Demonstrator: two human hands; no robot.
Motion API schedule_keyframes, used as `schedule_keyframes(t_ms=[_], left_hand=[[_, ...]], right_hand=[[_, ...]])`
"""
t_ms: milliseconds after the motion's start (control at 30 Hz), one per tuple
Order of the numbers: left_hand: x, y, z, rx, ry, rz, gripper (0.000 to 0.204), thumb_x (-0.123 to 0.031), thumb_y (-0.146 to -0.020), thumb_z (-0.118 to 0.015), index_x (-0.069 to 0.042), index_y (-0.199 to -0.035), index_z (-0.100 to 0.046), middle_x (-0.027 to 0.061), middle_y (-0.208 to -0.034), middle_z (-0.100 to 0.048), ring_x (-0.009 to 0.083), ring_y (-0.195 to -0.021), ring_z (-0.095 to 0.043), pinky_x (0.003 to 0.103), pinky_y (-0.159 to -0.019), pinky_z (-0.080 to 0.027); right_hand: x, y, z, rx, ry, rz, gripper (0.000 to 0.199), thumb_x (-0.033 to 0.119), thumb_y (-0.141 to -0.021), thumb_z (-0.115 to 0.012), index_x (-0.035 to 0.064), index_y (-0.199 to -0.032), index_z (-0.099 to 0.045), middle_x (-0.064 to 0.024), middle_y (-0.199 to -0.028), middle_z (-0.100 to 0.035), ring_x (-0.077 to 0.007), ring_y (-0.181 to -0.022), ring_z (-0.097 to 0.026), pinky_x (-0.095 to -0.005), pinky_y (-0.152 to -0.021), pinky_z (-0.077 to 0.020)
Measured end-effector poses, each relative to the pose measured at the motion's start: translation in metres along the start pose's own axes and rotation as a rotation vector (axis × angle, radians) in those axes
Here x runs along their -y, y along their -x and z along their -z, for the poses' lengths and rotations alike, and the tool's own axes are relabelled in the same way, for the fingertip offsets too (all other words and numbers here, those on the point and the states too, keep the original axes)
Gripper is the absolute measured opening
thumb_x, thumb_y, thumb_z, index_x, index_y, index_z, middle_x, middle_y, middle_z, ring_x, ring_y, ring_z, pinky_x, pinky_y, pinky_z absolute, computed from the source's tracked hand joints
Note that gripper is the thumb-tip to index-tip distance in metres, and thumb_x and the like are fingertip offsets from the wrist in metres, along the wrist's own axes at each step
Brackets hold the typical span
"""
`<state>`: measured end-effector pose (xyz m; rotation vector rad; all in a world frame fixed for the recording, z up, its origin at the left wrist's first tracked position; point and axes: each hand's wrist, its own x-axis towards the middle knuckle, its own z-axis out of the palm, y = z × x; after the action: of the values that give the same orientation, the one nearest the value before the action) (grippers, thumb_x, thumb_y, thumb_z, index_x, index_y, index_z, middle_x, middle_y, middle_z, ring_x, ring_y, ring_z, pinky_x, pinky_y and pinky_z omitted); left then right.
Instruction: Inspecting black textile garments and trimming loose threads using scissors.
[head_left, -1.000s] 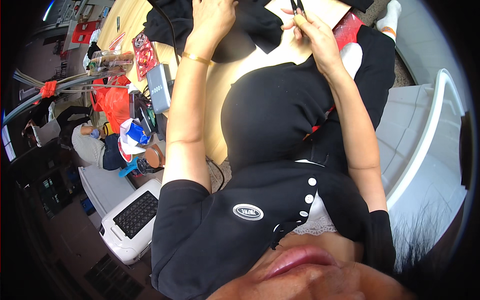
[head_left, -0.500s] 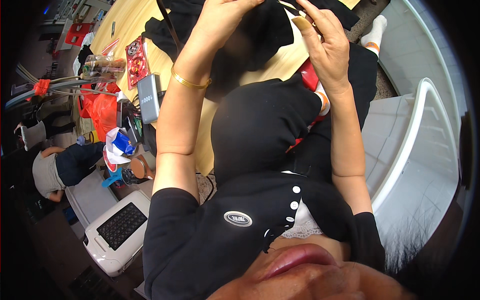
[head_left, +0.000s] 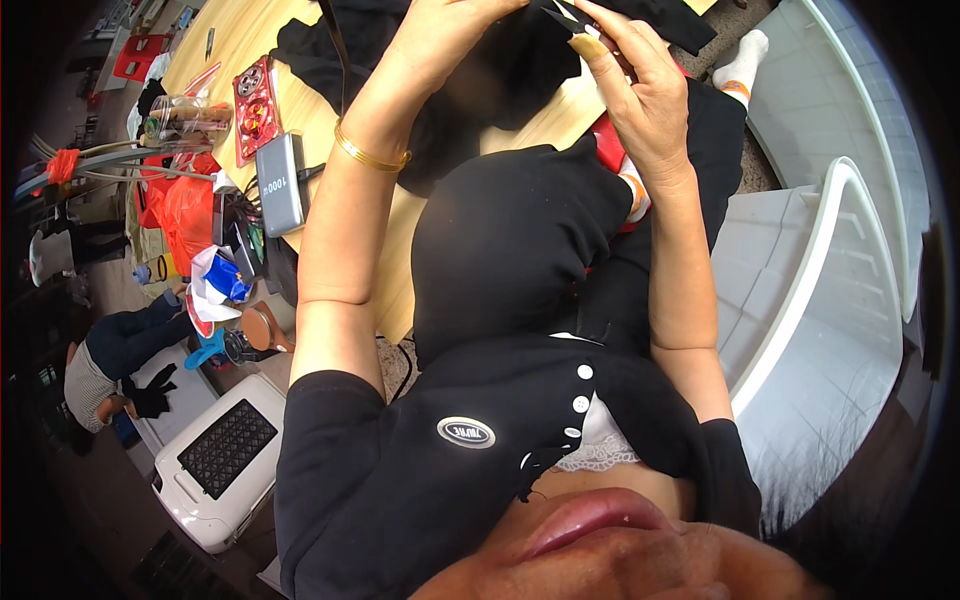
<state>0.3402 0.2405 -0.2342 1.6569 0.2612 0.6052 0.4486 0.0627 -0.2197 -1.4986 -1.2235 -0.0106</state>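
1. Dark pointed tool [head_left: 561, 21]: at the right hand's [head_left: 648, 115] fingertips, above the black cloth [head_left: 540, 75].
2. Right hand: fingers drawn narrowly round the tool, right of the cloth's middle.
3. Left hand [head_left: 445, 40]: over the cloth; fingertips cut off, grip cannot be told.
4. Table [head_left: 400, 225]: under the cloth.
5. Grey box [head_left: 282, 185]: left of the cloth.

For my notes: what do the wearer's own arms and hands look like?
Both arms have short black sleeves. A thin gold bangle circles the left forearm. The left hand is partly out of frame. The right hand has a yellowish thumb cover, material unclear.
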Motion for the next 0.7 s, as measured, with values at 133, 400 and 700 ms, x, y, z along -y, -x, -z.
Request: schedule_keyframes(t_ms=[133, 400, 700], left_hand=[[-0.003, 0.001, -0.015, -0.030, -0.005, -0.017, 0.017, -0.016, -0.088, -0.063, -0.004, -0.097, -0.071, 0.0007, -0.090, -0.068, 0.0059, -0.078, -0.059, 0.021, -0.072, -0.044], [-0.023, 0.013, -0.017, -0.035, 0.412, 0.249, 0.009, -0.008, -0.089, -0.059, -0.003, -0.090, -0.066, 0.0005, -0.085, -0.066, 0.0066, -0.077, -0.060, 0.018, -0.070, -0.045], [0.015, 0.007, -0.002, -0.132, 0.021, 0.131, 0.012, -0.016, -0.083, -0.069, -0.006, -0.090, -0.071, -0.0049, -0.077, -0.064, 0.0012, -0.066, -0.050, 0.019, -0.059, -0.034]], right_hand=[[-0.049, 0.012, -0.025, 0.072, -0.330, -0.261, 0.023, 0.010, -0.082, -0.073, -0.0008, -0.102, -0.067, 0.0013, -0.084, -0.061, -0.0034, -0.075, -0.051, -0.0180, -0.065, -0.0408], [-0.073, 0.019, -0.010, 0.101, -0.269, -0.349, 0.011, 0.004, -0.085, -0.066, -0.0003, -0.095, -0.068, 0.0036, -0.077, -0.065, -0.0012, -0.066, -0.053, -0.0177, -0.061, -0.0423], [-0.019, 0.006, -0.007, -0.036, 0.137, 0.147, 0.029, 0.009, -0.077, -0.073, 0.0006, -0.104, -0.066, -0.0098, -0.087, -0.063, -0.0200, -0.075, -0.058, -0.0290, -0.068, -0.0459]])
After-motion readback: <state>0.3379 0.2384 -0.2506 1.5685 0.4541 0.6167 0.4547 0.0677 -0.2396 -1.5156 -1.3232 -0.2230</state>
